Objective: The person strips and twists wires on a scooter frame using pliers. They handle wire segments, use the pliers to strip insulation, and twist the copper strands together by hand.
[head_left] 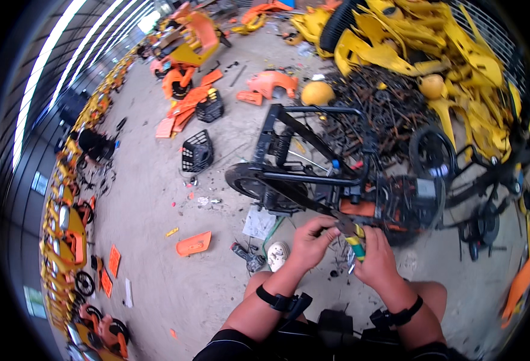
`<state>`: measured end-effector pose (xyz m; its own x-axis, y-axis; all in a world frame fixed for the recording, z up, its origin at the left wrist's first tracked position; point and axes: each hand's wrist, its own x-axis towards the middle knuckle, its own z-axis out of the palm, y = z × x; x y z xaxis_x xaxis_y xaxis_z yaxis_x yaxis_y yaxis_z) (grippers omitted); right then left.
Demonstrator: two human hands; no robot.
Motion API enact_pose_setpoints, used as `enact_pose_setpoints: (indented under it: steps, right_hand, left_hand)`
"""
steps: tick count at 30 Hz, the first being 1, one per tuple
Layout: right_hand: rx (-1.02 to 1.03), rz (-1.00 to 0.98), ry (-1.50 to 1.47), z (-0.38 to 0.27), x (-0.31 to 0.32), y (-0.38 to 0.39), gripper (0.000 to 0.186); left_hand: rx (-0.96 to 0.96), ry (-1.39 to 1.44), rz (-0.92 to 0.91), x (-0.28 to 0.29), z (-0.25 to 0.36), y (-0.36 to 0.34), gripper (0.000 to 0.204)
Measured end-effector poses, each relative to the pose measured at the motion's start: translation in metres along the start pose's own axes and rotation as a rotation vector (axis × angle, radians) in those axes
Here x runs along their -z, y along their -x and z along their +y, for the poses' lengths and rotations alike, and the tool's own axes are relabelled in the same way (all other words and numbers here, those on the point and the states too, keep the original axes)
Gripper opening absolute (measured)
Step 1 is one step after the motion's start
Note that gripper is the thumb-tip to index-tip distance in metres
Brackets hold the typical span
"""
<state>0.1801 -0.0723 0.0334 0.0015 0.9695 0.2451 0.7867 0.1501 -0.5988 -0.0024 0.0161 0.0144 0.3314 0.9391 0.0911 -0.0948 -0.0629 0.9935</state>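
Note:
Pliers with green and yellow handles (354,244) are gripped in my right hand (375,257), their dark jaws pointing up and left. Beside the jaws, my left hand (314,239) is closed, thumb and fingers pinched together; what it pinches, if anything, is too small to make out. Both hands are in front of a stripped black scooter frame (313,172), just short of its near bar. The frame has its rear wheel (244,180) at the left and dark parts with an orange piece (358,208) at the right.
A cordless drill (250,259) lies by my shoe (278,255). Beyond the frame are a heap of dark metal parts (373,114) and piled yellow panels (481,66). Black baskets (197,151) and an orange panel (194,243) lie left. Scooters line the far left; another person (95,144) is near them.

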Motion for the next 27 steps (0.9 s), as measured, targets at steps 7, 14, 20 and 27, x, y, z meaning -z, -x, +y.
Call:
enact_pose_setpoints:
  steps: [7,14,20,27]
  right_hand:
    - [-0.063,-0.041,-0.010,0.003,0.000,-0.005,0.077]
    - [-0.079,-0.048,-0.031,0.010,-0.007,-0.011,0.074]
    - [-0.215,-0.110,-0.201,0.025,-0.020,-0.009,0.064]
    - [-0.405,-0.300,-0.470,0.043,-0.040,-0.002,0.053]
  left_hand:
    - [-0.113,0.001,-0.032,-0.007,-0.006,-0.013,0.014]
    - [-0.108,-0.087,-0.027,-0.005,-0.010,-0.019,0.014]
    - [0.151,0.041,-0.056,-0.017,-0.023,-0.026,0.016]
    - [0.096,-0.356,-0.010,-0.018,-0.038,-0.023,0.016]
